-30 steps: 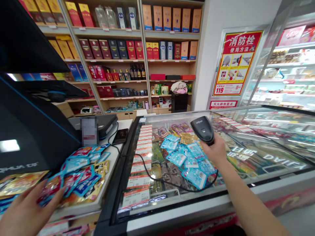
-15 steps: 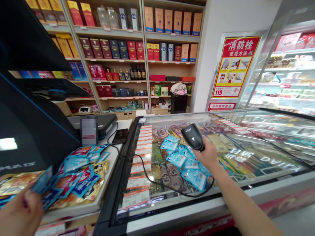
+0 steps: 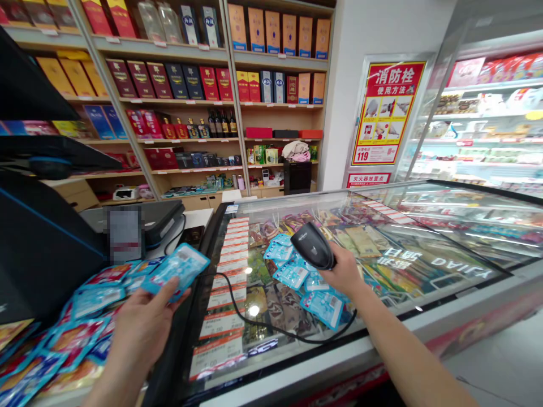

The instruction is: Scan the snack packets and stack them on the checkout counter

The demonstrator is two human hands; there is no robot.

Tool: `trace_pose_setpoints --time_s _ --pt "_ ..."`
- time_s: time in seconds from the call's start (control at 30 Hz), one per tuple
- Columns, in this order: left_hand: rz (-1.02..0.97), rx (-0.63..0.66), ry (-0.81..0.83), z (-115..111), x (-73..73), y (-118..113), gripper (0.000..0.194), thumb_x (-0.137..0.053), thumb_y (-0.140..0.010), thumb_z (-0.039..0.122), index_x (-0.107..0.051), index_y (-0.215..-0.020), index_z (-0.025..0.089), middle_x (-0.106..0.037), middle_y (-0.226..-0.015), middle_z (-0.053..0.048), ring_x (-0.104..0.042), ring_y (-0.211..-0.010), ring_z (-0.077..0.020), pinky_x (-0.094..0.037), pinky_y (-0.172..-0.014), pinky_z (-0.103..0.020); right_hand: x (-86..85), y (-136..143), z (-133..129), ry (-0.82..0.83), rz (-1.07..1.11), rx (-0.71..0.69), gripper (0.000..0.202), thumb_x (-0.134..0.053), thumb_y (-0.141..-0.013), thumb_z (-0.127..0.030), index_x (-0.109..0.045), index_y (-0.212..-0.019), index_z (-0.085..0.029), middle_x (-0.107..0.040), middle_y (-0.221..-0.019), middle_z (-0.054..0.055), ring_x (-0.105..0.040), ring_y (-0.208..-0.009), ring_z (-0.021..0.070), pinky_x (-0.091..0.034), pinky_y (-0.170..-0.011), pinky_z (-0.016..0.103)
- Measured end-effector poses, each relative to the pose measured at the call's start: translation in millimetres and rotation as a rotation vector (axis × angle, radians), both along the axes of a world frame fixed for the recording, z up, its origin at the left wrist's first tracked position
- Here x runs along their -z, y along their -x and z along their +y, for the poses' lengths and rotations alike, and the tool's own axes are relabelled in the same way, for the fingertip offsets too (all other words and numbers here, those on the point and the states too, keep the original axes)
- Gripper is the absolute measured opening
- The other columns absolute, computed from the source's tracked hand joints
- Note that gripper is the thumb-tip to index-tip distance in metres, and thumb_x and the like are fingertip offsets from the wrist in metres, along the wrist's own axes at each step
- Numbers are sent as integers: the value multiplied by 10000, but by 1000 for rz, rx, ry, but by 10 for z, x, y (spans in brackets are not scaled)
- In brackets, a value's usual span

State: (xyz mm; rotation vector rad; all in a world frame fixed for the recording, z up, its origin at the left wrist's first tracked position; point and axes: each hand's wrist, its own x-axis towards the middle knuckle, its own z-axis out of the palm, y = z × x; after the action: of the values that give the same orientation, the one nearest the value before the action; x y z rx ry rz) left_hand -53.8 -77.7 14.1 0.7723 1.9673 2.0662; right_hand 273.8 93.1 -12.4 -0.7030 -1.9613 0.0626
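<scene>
My left hand (image 3: pixel 146 322) pinches a light-blue packet (image 3: pixel 180 268), held up over the counter's right edge with its printed side showing. Below and to the left of it lies a pile of blue, red and gold packets (image 3: pixel 76 339). My right hand (image 3: pixel 345 270) is wrapped round a black handheld scanner (image 3: pixel 313 246), whose head points up and to the left above the glass freezer top. Under the scanner, several light-blue packets (image 3: pixel 324 308) lie heaped on the glass. The scanner's black cable (image 3: pixel 271 327) loops across the glass to the left.
A dark checkout machine (image 3: pixel 38 243) stands at the left, with a flat black device (image 3: pixel 163 220) beside it. The glass-topped freezer (image 3: pixel 382 333) fills the middle and right. Shelves of boxes and bottles (image 3: pixel 182 102) stand behind. A phone (image 3: pixel 192 236) lies at the counter's edge.
My left hand has moved up and to the right from the pile, carrying a light-blue packet. The view has turned slightly right. The scanner is still in my right hand.
</scene>
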Motion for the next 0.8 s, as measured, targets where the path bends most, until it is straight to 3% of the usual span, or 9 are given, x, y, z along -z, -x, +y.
trace_pose_setpoints --time_s 0.1,0.2,0.3,0.53,0.8 --pt "-219 250 -19 414 -21 -386 449 -808 -473 456 -617 -782 192 -719 -802 -2 -658 -744 -182 -565 -735 -355 -10 14 -33 27 -97 -92 272 -552 -718 -275 -622 -970 -198 -707 -860 89 -660 -762 231 -495 -674 307" --pt "-119 329 33 747 -16 -610 425 -756 -526 437 -663 -842 169 -728 -823 -27 -650 -741 -188 -540 -754 -345 -3 36 -46 83 -192 -144 318 -561 -697 -257 -637 -1002 -207 -719 -900 83 -674 -806 232 -500 -706 306" --pt "32 346 78 928 55 -674 435 -709 -577 455 -682 -888 153 -732 -845 -47 -650 -771 -203 -519 -774 -340 4 56 -58 138 -271 -170 361 -576 -678 -245 -636 -1031 -208 -724 -953 80 -682 -856 233 -503 -746 304" --pt "226 402 214 883 265 -603 421 -681 -625 482 -697 -913 176 -709 -774 -13 -630 -746 -196 -497 -724 -295 -57 84 -119 197 -401 -174 360 -609 -698 -250 -622 -1056 -214 -719 -980 69 -682 -894 233 -487 -775 302" --pt "259 405 230 855 211 -631 378 -664 -633 476 -701 -886 197 -728 -830 -12 -638 -801 -212 -497 -783 -301 -94 103 -159 210 -491 -140 331 -628 -704 -253 -617 -1033 -222 -719 -960 56 -679 -857 219 -469 -739 285"
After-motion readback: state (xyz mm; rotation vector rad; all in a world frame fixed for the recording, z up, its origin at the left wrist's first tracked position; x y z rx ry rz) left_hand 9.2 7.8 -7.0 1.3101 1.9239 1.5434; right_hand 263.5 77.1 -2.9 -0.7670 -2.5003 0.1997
